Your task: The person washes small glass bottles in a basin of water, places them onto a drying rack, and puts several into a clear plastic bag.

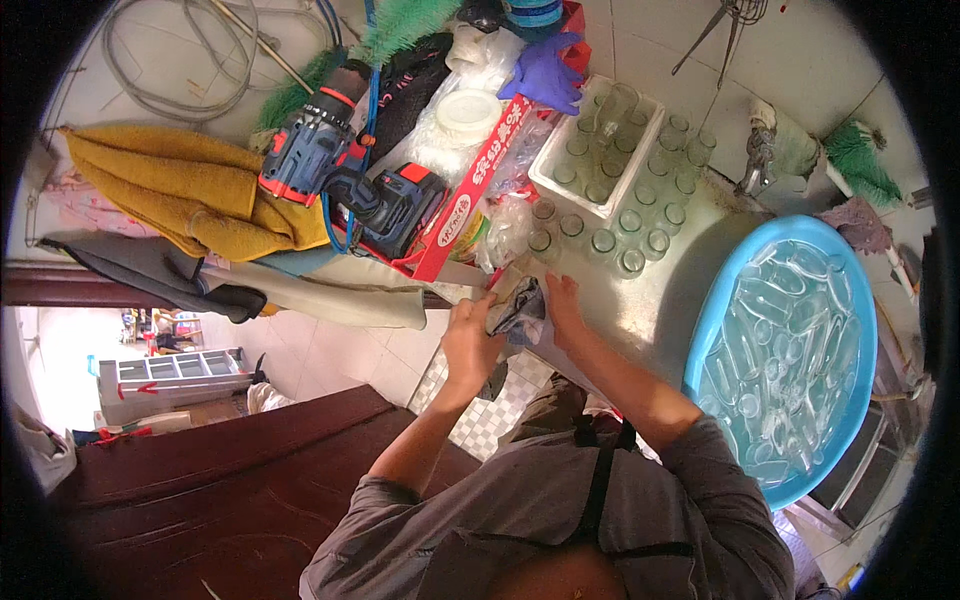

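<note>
In front of my body, my left hand point(471, 346) grips a crumpled grey patterned cloth point(523, 309). The cloth bunches out past its fingers towards the right. My right hand point(566, 309) is held just right of the cloth, fingers extended and nothing visible in its grasp; whether it touches the cloth I cannot tell. Beyond it, several clear glass bottles point(631, 260) stand upright on the pale counter point(637, 307). A white foam box point(541, 174) among them holds more glass bottles, one lying on top. At the right, a blue basin point(705, 360) contains many glass bottles in liquid.
A red carton point(480, 187) holds a cordless drill point(352, 165), a white tub point(469, 114) and a purple glove point(546, 71). Mustard towels point(187, 191) hang at left, above a dark red door point(225, 487). A metal tap point(759, 157) and green bristle brushes point(862, 165) are behind the basin.
</note>
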`<state>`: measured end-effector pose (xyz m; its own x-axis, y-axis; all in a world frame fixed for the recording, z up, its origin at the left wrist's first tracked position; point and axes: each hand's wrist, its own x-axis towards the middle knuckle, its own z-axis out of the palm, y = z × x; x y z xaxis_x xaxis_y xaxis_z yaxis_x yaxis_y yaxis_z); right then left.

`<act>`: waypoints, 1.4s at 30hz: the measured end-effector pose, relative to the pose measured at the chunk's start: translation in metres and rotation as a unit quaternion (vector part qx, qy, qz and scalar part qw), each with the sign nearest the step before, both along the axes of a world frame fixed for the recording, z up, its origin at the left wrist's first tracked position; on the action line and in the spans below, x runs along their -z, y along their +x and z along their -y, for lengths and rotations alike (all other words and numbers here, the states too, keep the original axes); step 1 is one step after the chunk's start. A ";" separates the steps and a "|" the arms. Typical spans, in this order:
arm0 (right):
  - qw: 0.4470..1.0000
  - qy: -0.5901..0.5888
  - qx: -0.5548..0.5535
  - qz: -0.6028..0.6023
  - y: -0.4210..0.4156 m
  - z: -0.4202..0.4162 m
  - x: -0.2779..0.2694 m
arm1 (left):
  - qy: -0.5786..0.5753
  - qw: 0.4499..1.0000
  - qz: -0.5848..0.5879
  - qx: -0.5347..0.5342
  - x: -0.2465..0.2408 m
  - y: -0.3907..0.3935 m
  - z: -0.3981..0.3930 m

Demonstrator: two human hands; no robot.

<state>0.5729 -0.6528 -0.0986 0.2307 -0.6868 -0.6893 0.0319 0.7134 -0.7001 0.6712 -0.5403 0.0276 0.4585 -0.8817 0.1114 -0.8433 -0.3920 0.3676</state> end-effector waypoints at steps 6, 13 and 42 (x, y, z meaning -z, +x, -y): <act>0.984 0.139 -0.047 0.104 -0.088 -0.021 -0.075 | -0.116 0.991 -0.070 -0.010 -0.091 -0.021 0.007; 0.954 0.126 -0.086 0.258 -0.121 -0.013 -0.166 | -0.301 0.950 -0.023 0.080 -0.183 -0.041 0.045; 0.884 -0.222 0.261 0.319 -0.467 -0.096 -0.237 | -0.219 0.500 -0.070 0.835 -0.186 -0.343 0.146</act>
